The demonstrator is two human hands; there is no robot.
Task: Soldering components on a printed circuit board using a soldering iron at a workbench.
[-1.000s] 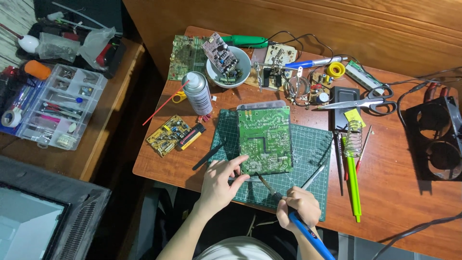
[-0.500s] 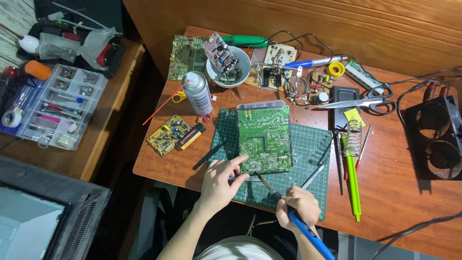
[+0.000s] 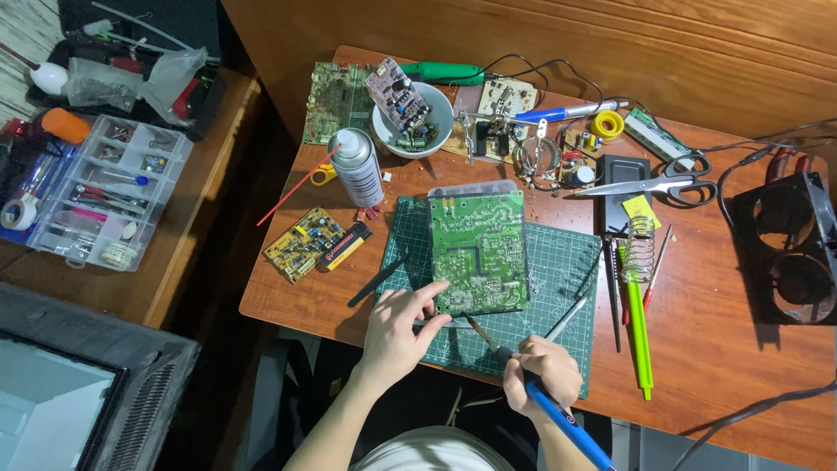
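A green circuit board (image 3: 479,249) lies solder side up on a green cutting mat (image 3: 558,279). My left hand (image 3: 397,327) rests at the board's near left corner, fingertips touching its edge. My right hand (image 3: 542,373) grips a blue-handled soldering iron (image 3: 558,417) whose tip (image 3: 471,321) meets the board's near edge. A thin metal rod lies under my left fingers on the mat.
A spray can (image 3: 356,166), a white bowl (image 3: 411,118) with a small board, a yellow circuit board (image 3: 303,242), scissors (image 3: 667,183), a coil iron stand (image 3: 641,249), green pen (image 3: 641,340) and a parts organiser (image 3: 100,192) on the left side table surround the mat. Black fans (image 3: 789,253) sit at right.
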